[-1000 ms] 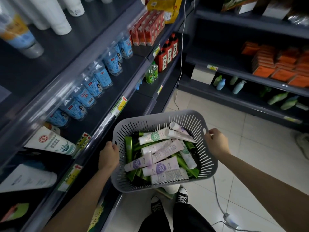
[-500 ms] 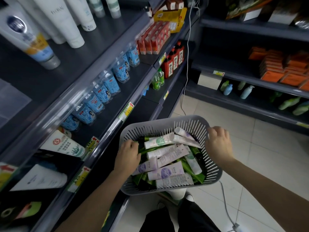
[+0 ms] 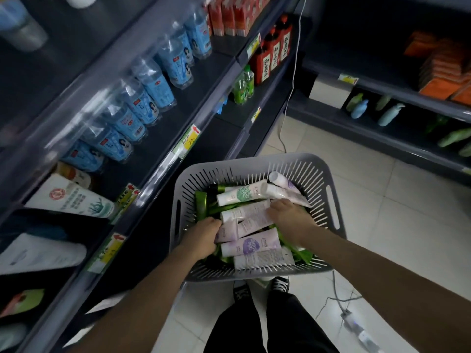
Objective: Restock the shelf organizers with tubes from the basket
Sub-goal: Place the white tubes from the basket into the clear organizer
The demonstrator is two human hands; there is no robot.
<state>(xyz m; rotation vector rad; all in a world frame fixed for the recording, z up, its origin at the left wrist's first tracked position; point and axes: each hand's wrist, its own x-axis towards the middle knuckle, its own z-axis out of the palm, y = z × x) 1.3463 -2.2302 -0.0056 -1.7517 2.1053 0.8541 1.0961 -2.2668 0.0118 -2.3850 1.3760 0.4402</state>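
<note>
Pale floor tiles [image 3: 382,225] and dark shop shelving [image 3: 211,72] on two sides, so it's a store aisle. On the left racks there's a row of clear water bottles [image 3: 155,85] with blue labels. I count seven, though the near ones are blurry. Past those are three dark red bottles [image 3: 275,52], two small green bottles [image 3: 243,89] a shelf lower, and red cartons [image 3: 229,14] up top, too cropped to count. Two big white tubes [image 3: 71,197] lie on the near low shelves. The far wall has stacked orange packs [image 3: 443,70] with four pump bottles [image 3: 390,114] under them. One white cable [image 3: 293,72] hangs down the shelf corner.

The grey slotted basket [image 3: 318,174] sits in front of the person, just beside the shelf edge and above two black sneakers [image 3: 280,284]. Whatever holds it up is hidden. Inside are eight pale tubes [image 3: 251,244], white and lilac, lying on a layer of green tubes [image 3: 200,202] I can't count.

Both hands are down in the pile. The left hand [image 3: 201,236] is at the left side with fingers curled against a lilac tube. The right hand [image 3: 288,217] is over the long white ones, fingers bent down. Can't tell if either really has a grip.
</note>
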